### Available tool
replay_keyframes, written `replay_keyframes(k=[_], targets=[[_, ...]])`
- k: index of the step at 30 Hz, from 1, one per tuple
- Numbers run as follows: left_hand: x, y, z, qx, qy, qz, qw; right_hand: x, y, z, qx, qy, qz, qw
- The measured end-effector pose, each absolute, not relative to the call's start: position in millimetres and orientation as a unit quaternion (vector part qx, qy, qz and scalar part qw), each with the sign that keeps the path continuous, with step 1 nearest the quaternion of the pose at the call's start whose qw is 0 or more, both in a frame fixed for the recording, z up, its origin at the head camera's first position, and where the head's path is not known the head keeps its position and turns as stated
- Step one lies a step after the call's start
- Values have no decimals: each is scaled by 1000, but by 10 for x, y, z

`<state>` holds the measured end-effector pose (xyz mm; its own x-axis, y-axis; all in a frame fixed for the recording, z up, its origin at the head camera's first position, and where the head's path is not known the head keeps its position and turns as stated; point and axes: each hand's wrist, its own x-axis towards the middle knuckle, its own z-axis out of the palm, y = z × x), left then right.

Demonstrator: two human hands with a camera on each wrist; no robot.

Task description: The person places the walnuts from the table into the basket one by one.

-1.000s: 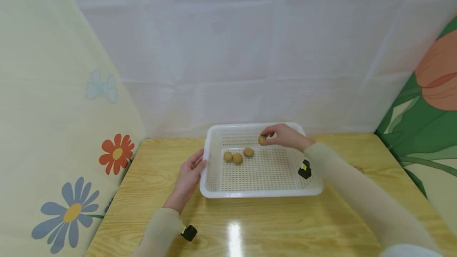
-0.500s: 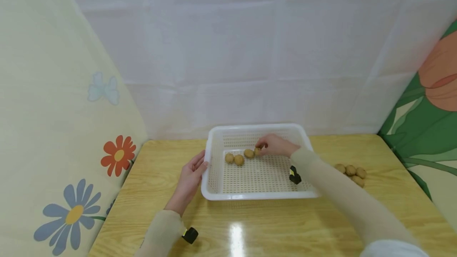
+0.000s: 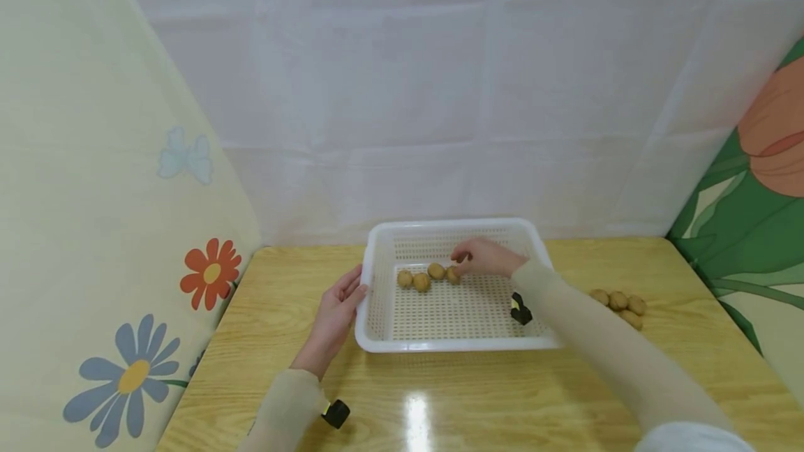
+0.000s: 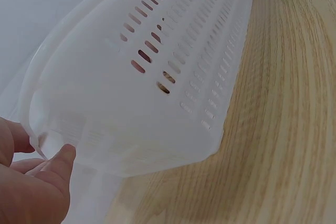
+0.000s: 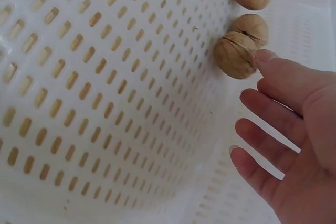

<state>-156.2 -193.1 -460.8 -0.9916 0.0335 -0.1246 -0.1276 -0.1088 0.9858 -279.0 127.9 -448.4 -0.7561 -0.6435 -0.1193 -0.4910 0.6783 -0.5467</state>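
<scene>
Several brown walnuts (image 3: pixel 421 282) lie on the floor of a white plastic basket (image 3: pixel 452 345) with slotted sides. My left hand (image 3: pixel 334 312) grips the basket's left rim; in the left wrist view, the hand (image 4: pixel 37 187) has its thumb against the outer wall. Inside the basket, my right hand (image 3: pixel 486 257) is at the rightmost walnut (image 3: pixel 453 275). The right wrist view has this hand (image 5: pixel 299 124) with loosely spread fingers, a fingertip touching or nearly touching the nearest walnut (image 5: pixel 234 56). Nothing is held between its fingers.
More walnuts (image 3: pixel 618 300) lie in a group on the wooden table (image 3: pixel 477 396), right of the basket and beside my right forearm. A white cloth wall (image 3: pixel 389 89) stands behind the table, with flower-patterned panels (image 3: pixel 207 274) at both sides.
My right hand has lowered a walnut into the basket and let go of it, beside the others. The walnuts on the table came into view as the arm shifted left. The left hand stays on the rim.
</scene>
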Motion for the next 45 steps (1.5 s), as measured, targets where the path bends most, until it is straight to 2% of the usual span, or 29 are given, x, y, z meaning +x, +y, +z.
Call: replay_keyframes(k=[8, 20, 34, 45], targets=[[-1595, -1943, -4616, -35, 672, 738, 48, -2761, 1480, -4189, -300, 909, -257, 134], [-1647, -1957, -4610, -39, 674, 736, 50, -2530, 2004, -3796, -280, 915, -276, 90], [-1637, -1955, -4603, -46, 676, 733, 59, -2012, 2960, -3877, -224, 931, -282, 61], [-1655, -1942, -4606, -51, 674, 734, 62, -1723, 3529, -4135, -185, 946, -262, 53]])
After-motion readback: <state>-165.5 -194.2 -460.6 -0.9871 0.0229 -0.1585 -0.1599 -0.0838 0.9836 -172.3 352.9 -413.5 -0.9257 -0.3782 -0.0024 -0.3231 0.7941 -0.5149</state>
